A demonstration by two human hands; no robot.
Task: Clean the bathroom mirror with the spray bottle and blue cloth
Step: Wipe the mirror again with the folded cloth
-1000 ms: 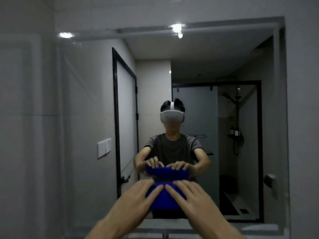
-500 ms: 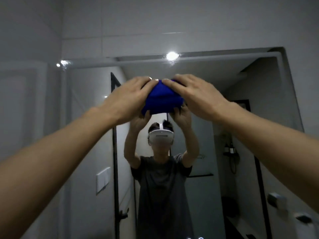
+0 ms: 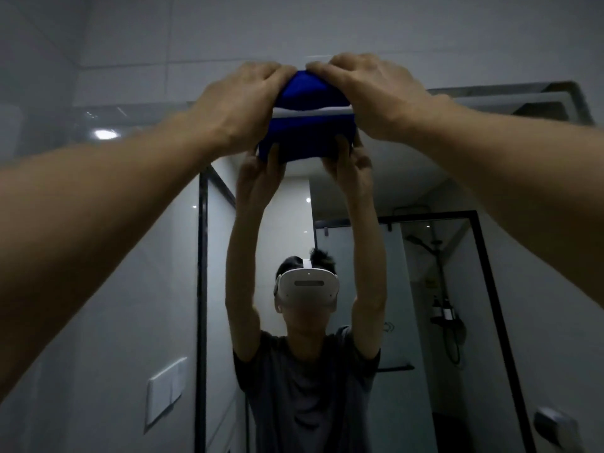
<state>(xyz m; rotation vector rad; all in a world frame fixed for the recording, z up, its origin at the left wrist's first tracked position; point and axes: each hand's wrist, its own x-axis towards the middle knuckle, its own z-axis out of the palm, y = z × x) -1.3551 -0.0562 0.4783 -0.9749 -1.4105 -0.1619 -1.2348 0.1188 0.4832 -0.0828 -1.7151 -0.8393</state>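
The blue cloth (image 3: 312, 96) is bunched at the very top edge of the mirror (image 3: 425, 197), half on the glass and half on the wall tile (image 3: 228, 31) above, with its reflection showing just below. The left hand (image 3: 243, 104) presses it from the left and the right hand (image 3: 376, 93) from the right, fingers laid nearly straight over the cloth and fingertips almost meeting at its top; both arms stretch up and forward. In the glass a person in a grey T-shirt (image 3: 304, 393) and a white headset (image 3: 307, 287) mirrors the reach. Reflected around are a black-framed door (image 3: 202, 289) at left, a white wall switch (image 3: 165, 389) below it, a black-framed shower screen (image 3: 480, 289) with a shower head (image 3: 416, 241) and dark bottles on a rack (image 3: 443, 312) at right, and a ceiling light (image 3: 104, 134) glare at upper left. The labels on those bottles are too small to read. Compared with half a second ago, the cloth and both hands have gone higher, from just under the top frame up onto it, and the view has tilted further upward.
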